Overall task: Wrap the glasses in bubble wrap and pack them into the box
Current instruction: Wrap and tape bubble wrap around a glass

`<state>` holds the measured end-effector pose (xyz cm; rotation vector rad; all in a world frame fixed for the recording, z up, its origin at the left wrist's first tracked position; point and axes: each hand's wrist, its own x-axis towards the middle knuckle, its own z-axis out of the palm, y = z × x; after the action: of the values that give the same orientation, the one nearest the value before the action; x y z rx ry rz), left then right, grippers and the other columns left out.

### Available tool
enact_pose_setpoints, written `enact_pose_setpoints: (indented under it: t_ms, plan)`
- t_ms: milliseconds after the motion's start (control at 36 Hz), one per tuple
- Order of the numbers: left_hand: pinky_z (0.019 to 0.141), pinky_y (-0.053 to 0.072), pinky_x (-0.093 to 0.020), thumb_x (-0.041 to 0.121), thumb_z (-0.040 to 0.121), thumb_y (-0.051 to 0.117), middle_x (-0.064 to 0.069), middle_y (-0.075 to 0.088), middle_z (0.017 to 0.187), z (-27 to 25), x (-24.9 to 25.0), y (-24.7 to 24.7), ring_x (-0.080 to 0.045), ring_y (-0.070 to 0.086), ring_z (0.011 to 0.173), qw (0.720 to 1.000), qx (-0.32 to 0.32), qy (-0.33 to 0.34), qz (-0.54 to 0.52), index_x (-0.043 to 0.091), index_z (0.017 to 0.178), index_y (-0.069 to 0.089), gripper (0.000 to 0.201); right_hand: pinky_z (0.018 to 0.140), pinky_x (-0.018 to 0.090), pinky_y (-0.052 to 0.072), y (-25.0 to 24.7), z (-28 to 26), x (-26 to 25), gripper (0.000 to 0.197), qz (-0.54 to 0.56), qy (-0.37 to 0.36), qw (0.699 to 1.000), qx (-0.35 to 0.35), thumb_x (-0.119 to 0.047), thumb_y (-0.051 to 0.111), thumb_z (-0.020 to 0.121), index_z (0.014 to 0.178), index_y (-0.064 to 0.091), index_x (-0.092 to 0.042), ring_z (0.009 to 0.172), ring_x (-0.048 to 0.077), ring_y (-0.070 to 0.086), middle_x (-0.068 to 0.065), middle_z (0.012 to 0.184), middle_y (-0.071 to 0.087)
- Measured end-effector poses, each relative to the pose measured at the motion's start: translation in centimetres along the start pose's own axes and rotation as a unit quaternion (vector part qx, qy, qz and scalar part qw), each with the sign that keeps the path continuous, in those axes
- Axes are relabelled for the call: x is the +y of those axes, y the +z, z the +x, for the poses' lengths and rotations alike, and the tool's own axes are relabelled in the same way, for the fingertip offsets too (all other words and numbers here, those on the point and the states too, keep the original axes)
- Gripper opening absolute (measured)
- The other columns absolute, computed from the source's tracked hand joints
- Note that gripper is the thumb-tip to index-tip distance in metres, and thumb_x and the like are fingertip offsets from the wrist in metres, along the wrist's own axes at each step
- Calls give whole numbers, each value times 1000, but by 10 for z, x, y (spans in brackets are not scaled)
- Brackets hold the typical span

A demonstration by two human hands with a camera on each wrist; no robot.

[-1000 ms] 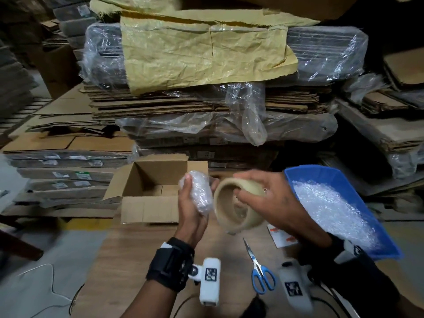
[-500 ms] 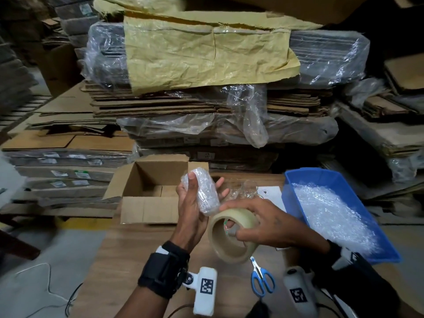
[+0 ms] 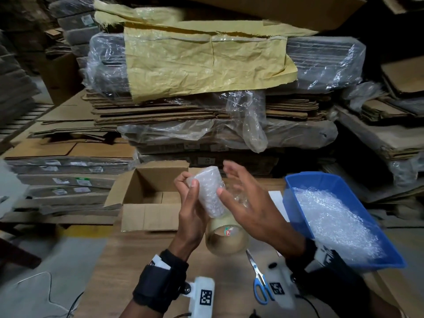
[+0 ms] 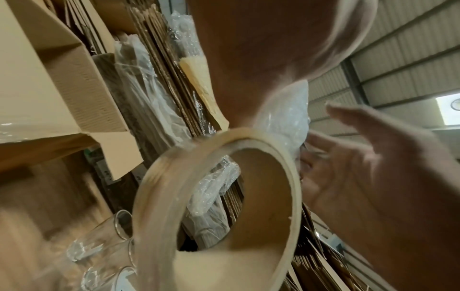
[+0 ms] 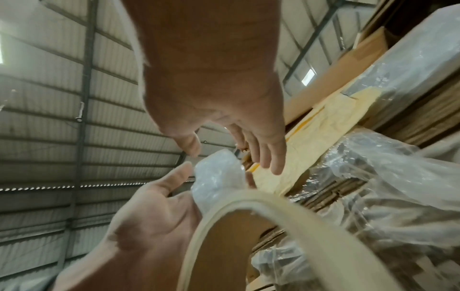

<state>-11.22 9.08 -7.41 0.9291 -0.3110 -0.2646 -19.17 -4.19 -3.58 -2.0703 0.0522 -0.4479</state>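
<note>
My left hand (image 3: 190,187) grips a glass wrapped in bubble wrap (image 3: 207,191) upright above the table, just right of the open cardboard box (image 3: 146,215). My right hand (image 3: 238,187) is open beside it, fingers spread, thumb tip at the wrap. A roll of clear tape (image 3: 226,236) sits directly under the wrapped glass with no hand on it. From the left wrist, the wrapped glass (image 4: 286,118) shows above the blurred tape roll (image 4: 159,196), and bare glasses (image 4: 97,254) lie on the table. The right wrist view shows the wrapped glass (image 5: 216,177) between both hands.
A blue tray (image 3: 296,203) of bubble wrap (image 3: 339,226) stands at the right. Blue-handled scissors (image 3: 259,281) lie near the front edge. Stacks of flattened cardboard and plastic-wrapped bundles (image 3: 206,125) rise right behind the table.
My right hand has let go of the tape roll and risen, opening beside the wrapped glass. The roll has dropped below the glass. My left hand has kept its hold.
</note>
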Motion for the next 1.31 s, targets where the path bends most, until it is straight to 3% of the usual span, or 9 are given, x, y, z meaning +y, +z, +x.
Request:
enact_pose_setpoints:
  t_ms: [111, 194, 389, 611, 750, 917, 1056, 1222, 1306]
  plan:
    - [73, 55, -25, 31, 100, 46, -5, 55, 101, -2, 1, 8, -12, 60, 87, 999, -29, 16, -14, 16, 118, 33, 27, 125, 19, 10, 16, 5, -16, 79, -27, -34, 997, -63, -49, 43, 105, 164, -2, -24, 153, -6, 2, -10, 171, 1]
    - [67, 54, -22, 31, 98, 43, 0, 56, 98, 0, 2, 7, -6, 61, 79, 1000, -11, 27, 7, 15, 115, 35, 24, 128, 27, 8, 29, -3, -17, 77, -26, -18, 998, -60, -44, 38, 109, 162, -14, -25, 152, -7, -8, -9, 171, -11]
    - [68, 58, -27, 40, 92, 50, -7, 54, 112, 3, 0, -3, -9, 68, 83, 999, 41, 6, 16, 20, 120, 35, 38, 129, 41, 7, 37, -25, 5, 78, -93, -20, 992, -77, -62, 30, 102, 164, 0, -24, 153, -7, 0, -9, 171, 8]
    - [82, 58, -43, 37, 90, 57, -12, 54, 122, 0, 1, -3, -33, 59, 106, 995, 83, -50, -30, 28, 118, 38, 35, 125, 20, 2, 24, -41, 14, 59, -103, -28, 992, -66, -52, 46, 103, 157, 23, -40, 145, -16, 18, -32, 153, 28]
    - [83, 56, -46, 35, 93, 52, -12, 58, 118, -1, 8, -6, -36, 59, 105, 995, 52, -58, -55, 23, 118, 45, 28, 102, 20, 47, 4, -33, 21, 49, -52, -7, 999, -1, -46, 70, 92, 138, 60, -33, 117, -11, 59, -19, 120, 71]
    - [81, 60, -37, 44, 102, 49, -17, 66, 118, -3, 12, 7, -26, 68, 99, 990, 55, -104, -78, 5, 137, 53, 53, 99, 17, 49, 13, -21, 17, 66, 0, -20, 1000, 15, -40, 77, 89, 148, 48, -38, 120, -1, 59, -19, 133, 60]
    - [80, 57, -37, 42, 107, 31, -10, 75, 109, -4, 11, 13, -21, 72, 94, 988, 44, -126, -82, 15, 127, 63, 47, 96, 32, 56, 26, -19, 16, 73, 51, -4, 998, 43, -41, 78, 88, 150, 41, -45, 112, 3, 66, -15, 125, 68]
    - [91, 54, -42, 55, 105, 31, -11, 73, 123, -10, 9, 15, -25, 70, 109, 992, 21, -121, 3, 20, 139, 57, 55, 83, 14, 55, 27, -20, 21, 81, 19, -36, 991, 129, -33, 92, 74, 145, 54, -36, 103, -2, 68, -11, 122, 71]
    - [94, 56, -45, 59, 95, 55, -15, 70, 126, -16, 6, 18, -30, 68, 116, 992, 6, -109, 58, 15, 139, 57, 63, 83, 14, 53, 28, -19, 24, 79, -53, -73, 982, 167, -29, 92, 70, 140, 57, -36, 100, -2, 66, -16, 120, 68]
